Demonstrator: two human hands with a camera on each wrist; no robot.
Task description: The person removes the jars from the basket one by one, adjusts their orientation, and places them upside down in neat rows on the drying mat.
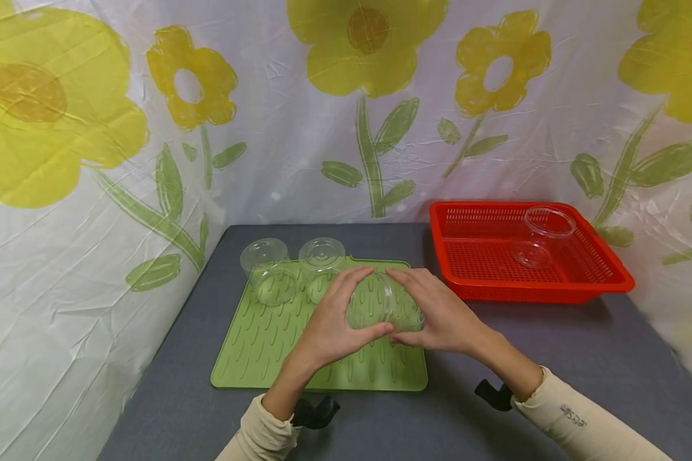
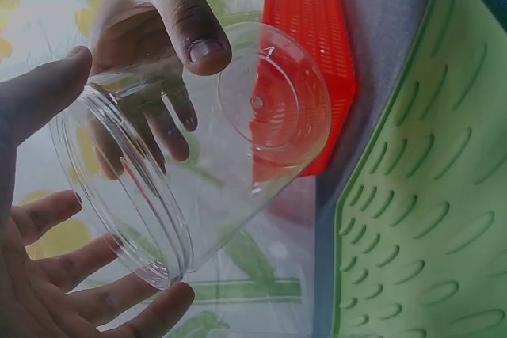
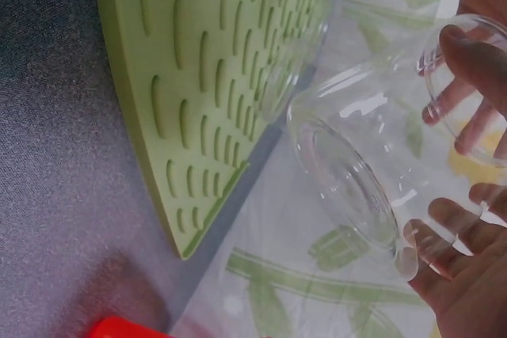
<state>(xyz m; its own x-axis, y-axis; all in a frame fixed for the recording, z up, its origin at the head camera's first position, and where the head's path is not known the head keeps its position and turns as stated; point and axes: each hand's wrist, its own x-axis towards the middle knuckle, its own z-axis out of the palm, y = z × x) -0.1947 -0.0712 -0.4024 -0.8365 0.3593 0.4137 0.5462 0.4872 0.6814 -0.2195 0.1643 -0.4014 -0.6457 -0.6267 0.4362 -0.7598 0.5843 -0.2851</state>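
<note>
A clear plastic tub (image 1: pixel 370 301) lies tilted on its side between my two hands, above the green ridged mat (image 1: pixel 254 358). My left hand (image 1: pixel 334 320) grips its left end, and in the left wrist view my thumb and fingers curl round the thick rim (image 2: pixel 139 187). At the other end, my right hand (image 1: pixel 438 310) holds the tub with thumb and fingers spread round it. Two similar clear tubs, a left one (image 1: pixel 273 285) and a right one (image 1: pixel 321 256), stand at the mat's back left, seemingly with their ringed bases upward.
A red slotted basket (image 1: pixel 536 288) stands at the back right of the grey table (image 1: pixel 167 384), with one clear tub (image 1: pixel 548 224) inside. Behind and beside the table hangs a pale curtain (image 1: pixel 277 147) printed with yellow flowers.
</note>
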